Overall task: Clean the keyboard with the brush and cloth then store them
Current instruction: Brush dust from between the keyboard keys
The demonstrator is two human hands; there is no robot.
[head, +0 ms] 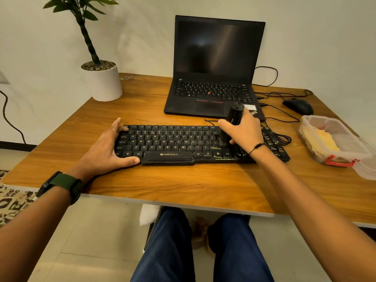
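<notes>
My right hand [242, 131] gripped the brush [232, 123] by its stiff barrel, soft bristles on the keyboard [173, 145] right of centre; my left hand [109, 147], fingers spread, steadied its left end (light, likely to slide).

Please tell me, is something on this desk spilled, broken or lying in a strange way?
Nothing stands out. The keyboard lies flat, steadied by the left hand, while the right hand holds the brush on its keys. Only the plastic container sits open, a yellow cloth inside.
</notes>
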